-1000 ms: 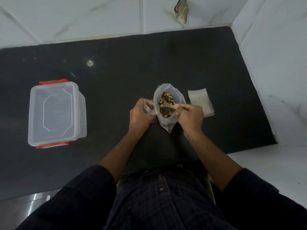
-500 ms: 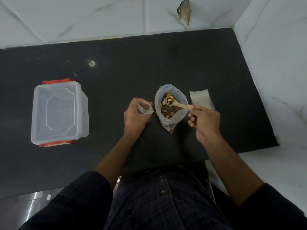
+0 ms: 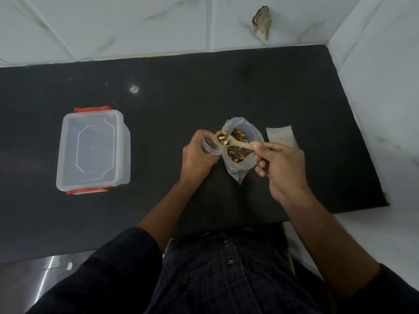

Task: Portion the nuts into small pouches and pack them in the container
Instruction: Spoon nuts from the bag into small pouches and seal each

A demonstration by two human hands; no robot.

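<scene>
Spooning nuts (image 3: 238,141) from the open bag (image 3: 240,159) on the counter (image 3: 204,87): right hand (image 3: 280,168) pinching the spoon (image 3: 235,143), left hand (image 3: 197,155) gripping a small pouch (image 3: 209,145). Likely needing a careful tip into the pouch next. Lidded container (image 3: 93,150) sitting well apart on the left.

Dark shirt (image 3: 217,279), navy or black, faint check pattern, though dim light blurs it. Button placket down front, small dark buttons (image 3: 230,261). Sleeves (image 3: 127,252) pushed up near elbows, forearms bare.

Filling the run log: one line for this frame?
step: spooning nuts | right hand: holds loaded wooden spoon | left hand: holds small clear pouch | lidded clear plastic container: untouched
</scene>
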